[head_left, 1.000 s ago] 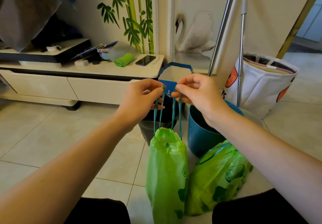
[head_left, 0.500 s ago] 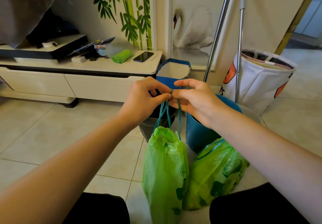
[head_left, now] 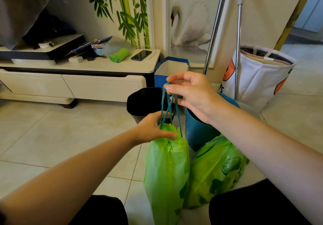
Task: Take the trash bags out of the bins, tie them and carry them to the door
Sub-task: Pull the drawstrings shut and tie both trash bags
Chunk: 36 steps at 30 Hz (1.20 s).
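Left hand [head_left: 153, 128] lower now, at bag neck [head_left: 168, 133].

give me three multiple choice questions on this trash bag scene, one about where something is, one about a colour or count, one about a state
1. Where does the phone lie?
A. on the floor tiles
B. on the low cabinet top, beside the rolled green cloth
C. inside the blue bin

2. How many green trash bags are in view?
A. one
B. two
C. four

3. What is the right hand doing?
A. pinching the drawstring held up above the bag
B. resting flat on the floor
C. gripping the mop handle

Answers:
1. B: the phone sits on the low cabinet next to the green cloth.
2. B: the near bag hangs from the drawstring, and a second bag lies by the blue bin.
3. A: its fingers pinch the drawstring while the left hand holds the near bag's gathered neck.
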Each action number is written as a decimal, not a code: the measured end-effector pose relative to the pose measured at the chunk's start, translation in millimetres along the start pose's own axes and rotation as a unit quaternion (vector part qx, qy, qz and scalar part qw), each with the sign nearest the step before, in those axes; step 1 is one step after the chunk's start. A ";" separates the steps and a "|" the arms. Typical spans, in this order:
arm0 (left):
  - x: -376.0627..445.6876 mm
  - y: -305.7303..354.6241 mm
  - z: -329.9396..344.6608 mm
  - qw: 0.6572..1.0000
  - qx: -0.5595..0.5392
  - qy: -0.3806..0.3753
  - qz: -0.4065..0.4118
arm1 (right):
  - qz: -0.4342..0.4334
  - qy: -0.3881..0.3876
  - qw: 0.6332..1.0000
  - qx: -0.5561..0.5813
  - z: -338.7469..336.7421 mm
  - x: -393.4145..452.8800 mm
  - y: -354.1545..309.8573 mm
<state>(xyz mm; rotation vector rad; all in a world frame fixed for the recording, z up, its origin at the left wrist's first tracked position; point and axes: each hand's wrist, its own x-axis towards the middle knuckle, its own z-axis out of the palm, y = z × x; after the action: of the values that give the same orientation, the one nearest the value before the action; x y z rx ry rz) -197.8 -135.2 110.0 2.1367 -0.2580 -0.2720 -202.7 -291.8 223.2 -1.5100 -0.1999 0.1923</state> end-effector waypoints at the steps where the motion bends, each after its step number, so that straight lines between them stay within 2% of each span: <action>1: 2.1 -0.4 8.8 1.000 0.009 0.012 0.003 | -0.016 0.005 1.000 -0.017 2.1 -0.7 -0.5; 5: 10.7 -2.8 28.7 0.998 0.004 0.055 0.002 | -0.081 0.035 0.993 -0.078 7.8 0.2 -2.1; 10: 15.1 -9.1 25.1 0.997 0.047 0.059 0.003 | -0.152 0.070 0.972 -0.163 3.4 0.2 -5.4; 12: 13.1 -14.4 27.1 0.998 0.057 0.033 -0.001 | -0.161 0.082 0.969 -0.169 -0.9 0.5 -8.8; 14: 10.6 -25.1 30.4 0.992 0.125 -0.015 -0.004 | -0.143 0.086 0.980 -0.110 -4.8 1.2 -13.4; 16: 8.2 -37.7 32.3 0.972 0.219 -0.086 -0.013 | -0.136 0.094 0.985 -0.043 -9.6 3.2 -18.3; 18: 5.7 -45.4 30.2 0.962 0.245 -0.119 -0.034 | -0.157 0.094 0.983 -0.010 -14.5 5.7 -23.2; 22: 6.0 -54.3 21.3 0.972 0.206 -0.092 -0.067 | -0.176 0.082 0.981 -0.003 -16.3 6.6 -24.6; 26: -1.2 -51.2 22.5 0.974 0.181 -0.114 -0.080 | -0.193 0.028 0.980 -0.046 -5.1 3.7 -16.2; 30: -3.2 -29.7 9.3 0.987 0.047 -0.130 -0.085 | -0.187 -0.013 0.982 -0.036 -4.0 1.8 -15.0; 34: -9.8 0.0 -13.2 0.990 -0.115 -0.061 -0.051 | -0.152 -0.011 0.987 0.042 -7.3 3.7 -13.9; 36: -9.8 5.1 -17.7 0.989 -0.144 -0.016 -0.033 | -0.133 -0.025 0.986 0.094 -6.9 3.6 -14.4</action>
<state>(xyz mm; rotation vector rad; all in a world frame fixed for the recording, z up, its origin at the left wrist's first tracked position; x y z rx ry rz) -202.4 -121.2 124.7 1.8581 -0.1564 -0.3600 -197.5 -298.3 237.2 -1.2769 -0.4104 0.0334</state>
